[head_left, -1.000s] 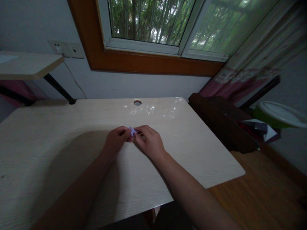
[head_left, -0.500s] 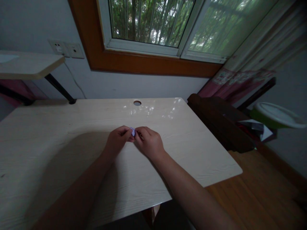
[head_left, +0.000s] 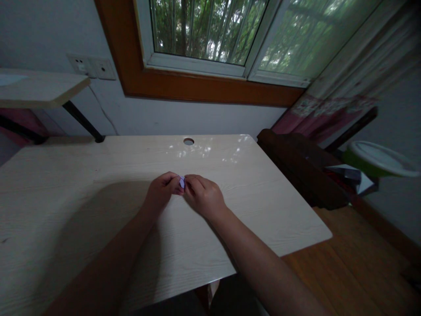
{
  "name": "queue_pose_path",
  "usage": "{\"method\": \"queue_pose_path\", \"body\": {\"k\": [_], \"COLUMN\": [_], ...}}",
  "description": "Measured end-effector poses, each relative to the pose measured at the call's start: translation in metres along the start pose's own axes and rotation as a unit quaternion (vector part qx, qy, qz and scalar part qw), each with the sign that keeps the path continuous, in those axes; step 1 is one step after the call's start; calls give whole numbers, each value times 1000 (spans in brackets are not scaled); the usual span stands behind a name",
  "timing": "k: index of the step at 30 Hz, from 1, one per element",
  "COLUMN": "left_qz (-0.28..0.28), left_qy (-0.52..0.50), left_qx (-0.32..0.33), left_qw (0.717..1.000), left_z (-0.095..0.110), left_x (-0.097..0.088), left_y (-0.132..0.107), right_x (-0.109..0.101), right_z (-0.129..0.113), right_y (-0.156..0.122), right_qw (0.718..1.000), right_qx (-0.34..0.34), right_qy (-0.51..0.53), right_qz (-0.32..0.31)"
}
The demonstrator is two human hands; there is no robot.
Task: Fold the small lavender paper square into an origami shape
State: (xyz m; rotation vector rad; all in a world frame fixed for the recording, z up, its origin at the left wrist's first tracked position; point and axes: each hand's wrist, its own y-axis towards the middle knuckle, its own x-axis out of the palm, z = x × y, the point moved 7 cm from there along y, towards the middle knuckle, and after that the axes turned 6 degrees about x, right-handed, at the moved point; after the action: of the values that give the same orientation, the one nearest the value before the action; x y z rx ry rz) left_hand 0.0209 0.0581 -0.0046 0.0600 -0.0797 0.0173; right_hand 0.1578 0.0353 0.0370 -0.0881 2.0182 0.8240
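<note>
A small, flat purple piece (head_left: 182, 182), perhaps folded paper, sits between my two hands just above the middle of the table (head_left: 269, 206). My left hand (head_left: 162, 188) pinches its left side between thumb and fingers. From the right, my right hand (head_left: 204, 193) grips the other edge with its fingertips. Most of the piece is covered by fingers, so its full shape cannot be made out. Both hands are closed, and their fingertips nearly meet.
A raised shelf (head_left: 42, 90) on black legs stands at the left back. Near the far edge is a round cable hole (head_left: 188, 141). Right of the table are dark wooden furniture (head_left: 292, 162) and a green-and-white container (head_left: 378, 159). A window (head_left: 210, 30) lies beyond.
The fingers of both hands have shifted slightly around the purple piece, and its visible part looks a little different. The arms stay almost where they were.
</note>
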Motion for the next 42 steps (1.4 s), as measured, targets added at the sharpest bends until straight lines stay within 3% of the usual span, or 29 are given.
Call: {"method": "queue_pose_path", "body": {"k": [13,25,28,32,37,42], "left_qz": [-16,2,-5,-40,-80,-90], "left_qy": [-58,9,52,100,180,189], "left_qx": [-18,-12,11,60,149,158], "left_qw": [998,1000,999,992,969,965], "left_z": [3,-3,3,10,23,28], "left_x": [5,-3,-5,-2,6,8], "left_y": [-3,1,2,3,1,0], "right_x": [-5,-1,-9,-12,7,17], "right_z": [-3,-1,4,24,41,43], "right_y": [2,3,6,8,6,4], "right_qw": [1000,1000,995,974,933,900], "right_qx": [-9,-17,16,114,196,226], "right_qy": [-8,11,96,191,301,372], "right_qz": [-23,-23,10,43,-11,-35]}}
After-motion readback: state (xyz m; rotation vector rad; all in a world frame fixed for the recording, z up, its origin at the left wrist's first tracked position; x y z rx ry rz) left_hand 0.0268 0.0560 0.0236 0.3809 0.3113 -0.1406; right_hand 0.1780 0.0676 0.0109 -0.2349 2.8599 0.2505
